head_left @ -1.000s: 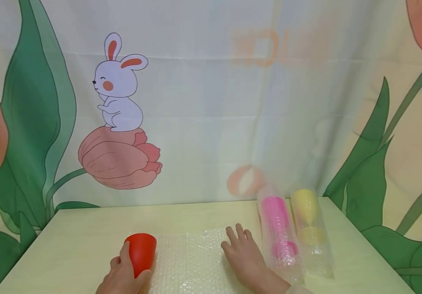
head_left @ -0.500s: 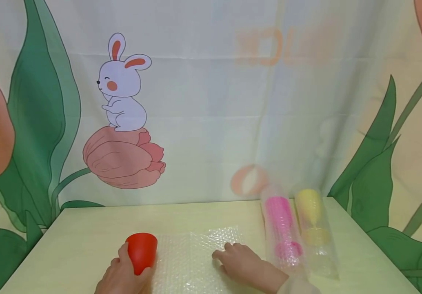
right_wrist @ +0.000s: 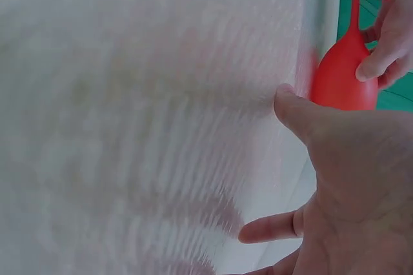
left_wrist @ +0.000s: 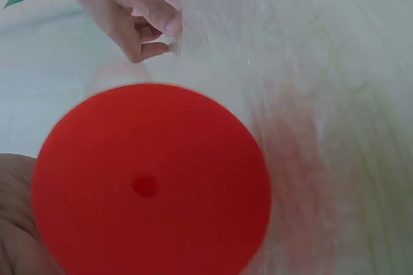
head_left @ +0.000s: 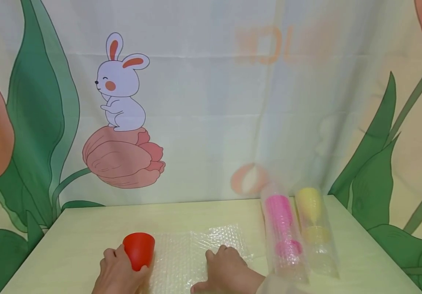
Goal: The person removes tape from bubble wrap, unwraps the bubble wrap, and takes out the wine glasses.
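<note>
A red plastic goblet (head_left: 139,250) is gripped by my left hand (head_left: 117,269) at the left side of a clear bubble wrap sheet (head_left: 172,255). Its mouth points away from me in the head view. The left wrist view shows its round foot (left_wrist: 151,184), and the right wrist view its stem and bowl (right_wrist: 348,71). My right hand (head_left: 229,269) rests on the sheet to the right of the goblet. Its thumb (right_wrist: 300,113) and fingers (right_wrist: 274,226) are spread apart and touch the wrap, with nothing seen pinched between them.
To the right on the table (head_left: 78,245) lie a pink goblet (head_left: 280,212) and a yellow goblet (head_left: 309,206), each rolled in bubble wrap. A curtain (head_left: 196,102) printed with a rabbit and tulips hangs behind the table's back edge.
My right hand has come left and nearer across the bubble wrap, its thumb now stretched out to the left. My left hand still holds the goblet, almost in place.
</note>
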Available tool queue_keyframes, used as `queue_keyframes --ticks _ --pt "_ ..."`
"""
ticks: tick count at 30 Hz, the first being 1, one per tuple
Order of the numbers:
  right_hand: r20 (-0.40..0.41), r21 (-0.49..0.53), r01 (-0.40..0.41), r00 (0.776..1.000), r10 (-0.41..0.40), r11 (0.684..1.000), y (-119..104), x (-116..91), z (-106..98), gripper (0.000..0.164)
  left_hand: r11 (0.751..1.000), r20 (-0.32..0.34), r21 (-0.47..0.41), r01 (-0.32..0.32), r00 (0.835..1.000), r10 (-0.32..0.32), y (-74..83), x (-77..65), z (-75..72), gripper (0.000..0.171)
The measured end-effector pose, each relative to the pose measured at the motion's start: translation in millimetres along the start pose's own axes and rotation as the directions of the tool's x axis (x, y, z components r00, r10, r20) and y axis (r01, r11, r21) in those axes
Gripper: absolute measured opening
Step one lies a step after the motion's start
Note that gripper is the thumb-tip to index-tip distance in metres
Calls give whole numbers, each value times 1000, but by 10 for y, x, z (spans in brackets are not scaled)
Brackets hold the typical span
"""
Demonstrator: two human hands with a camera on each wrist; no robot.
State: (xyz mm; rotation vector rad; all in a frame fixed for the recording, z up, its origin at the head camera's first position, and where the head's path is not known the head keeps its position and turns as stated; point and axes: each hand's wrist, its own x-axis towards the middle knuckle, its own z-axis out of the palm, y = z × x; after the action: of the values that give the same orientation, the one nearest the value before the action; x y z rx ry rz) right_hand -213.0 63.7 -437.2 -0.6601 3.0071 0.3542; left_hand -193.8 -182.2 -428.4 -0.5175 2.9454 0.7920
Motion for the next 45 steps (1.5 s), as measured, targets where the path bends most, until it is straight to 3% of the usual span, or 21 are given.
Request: queue_keyframes --ticks 6,13,21,29,37,45 --pt "-17 -81 12 1000 -14 997 -6 19 20 89 1000 18 -1 31 999 -31 25 -8 -47 94" --pt "-6 164 -42 999 43 986 -6 4 56 86 998 24 9 68 997 -69 16 -20 2 90" --pt "-87 198 41 996 -24 979 -36 -33 93 83 997 -26 59 49 999 -48 -37 -38 48 101" --pt "63 273 -7 998 -11 962 -106 -46 42 72 978 -17 203 44 999 -42 -147 -24 4 114" --pt "87 308 55 993 -85 950 -81 -82 10 62 990 50 120 71 996 -77 -248 12 -56 116" --pt "90 282 53 993 -82 958 -79 -71 18 60 997 110 13 81 991 -82 -443 108 -102 112"
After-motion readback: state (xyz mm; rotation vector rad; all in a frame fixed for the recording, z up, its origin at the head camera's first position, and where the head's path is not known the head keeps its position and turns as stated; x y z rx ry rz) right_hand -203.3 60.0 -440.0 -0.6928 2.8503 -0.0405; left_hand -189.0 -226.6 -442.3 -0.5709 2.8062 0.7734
